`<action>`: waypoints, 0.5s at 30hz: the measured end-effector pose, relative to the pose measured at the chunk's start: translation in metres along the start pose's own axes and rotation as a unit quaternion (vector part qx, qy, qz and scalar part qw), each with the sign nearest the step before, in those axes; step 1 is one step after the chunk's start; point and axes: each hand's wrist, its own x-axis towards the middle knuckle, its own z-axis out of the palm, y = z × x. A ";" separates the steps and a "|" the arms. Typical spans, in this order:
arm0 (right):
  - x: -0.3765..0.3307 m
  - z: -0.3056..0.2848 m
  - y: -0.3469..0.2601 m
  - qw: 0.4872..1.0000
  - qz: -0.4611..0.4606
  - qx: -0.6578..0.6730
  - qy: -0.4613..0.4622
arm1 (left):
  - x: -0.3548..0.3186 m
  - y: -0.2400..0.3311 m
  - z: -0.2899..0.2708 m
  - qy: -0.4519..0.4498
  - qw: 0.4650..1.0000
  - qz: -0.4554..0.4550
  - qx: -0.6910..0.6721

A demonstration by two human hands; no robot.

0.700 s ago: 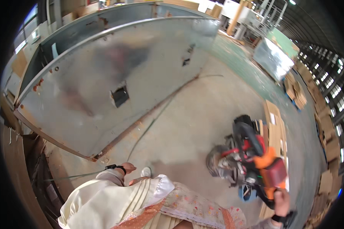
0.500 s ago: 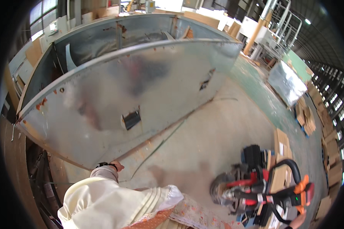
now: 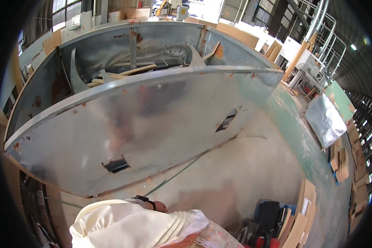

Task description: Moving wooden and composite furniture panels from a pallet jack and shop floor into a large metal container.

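My left hand (image 3: 160, 206) is low in the view, with a black band at its wrist and a cream sleeve (image 3: 124, 225) behind it. Its fingers are mostly hidden, and nothing shows in it. Just beyond stands a big grey sheet-metal bin (image 3: 165, 111), with rust spots and two torn slots in its near wall. Wood scraps (image 3: 138, 69) lie inside. My right hand is out of view. At the lower edge, part of a red and black wheeled machine (image 3: 268, 219) is visible; its handle is out of frame.
Long boards (image 3: 304, 215) are stacked beside the machine. A green strap-like line (image 3: 173, 177) runs across the floor near the bin. Farther right stand a shiny metal panel (image 3: 325, 120) and a pile of wood pieces (image 3: 339, 165). White pipework (image 3: 322, 37) rises behind.
The view has tilted up, showing more of the bin's inside. The machine has slipped toward the lower edge, its orange-tipped handle and my right hand out of frame. My left hand appears farther right.
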 end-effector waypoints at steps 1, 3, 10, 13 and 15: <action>0.012 0.022 -0.005 0.999 0.015 0.020 -0.027 | -0.009 0.017 -0.023 0.003 1.000 0.000 -0.002; 0.035 0.067 -0.020 0.994 0.040 0.059 -0.082 | -0.021 0.043 -0.074 0.051 0.996 -0.026 -0.066; 0.066 0.289 -0.094 0.936 0.112 0.155 -0.294 | 0.138 -0.099 -0.082 0.117 0.990 -0.065 -0.040; 0.059 0.401 -0.124 0.882 0.163 0.182 -0.403 | 0.215 -0.163 -0.091 0.068 0.988 -0.036 -0.131; 0.041 0.469 -0.132 0.847 0.200 0.180 -0.459 | 0.220 -0.186 -0.089 0.089 0.966 0.094 -0.225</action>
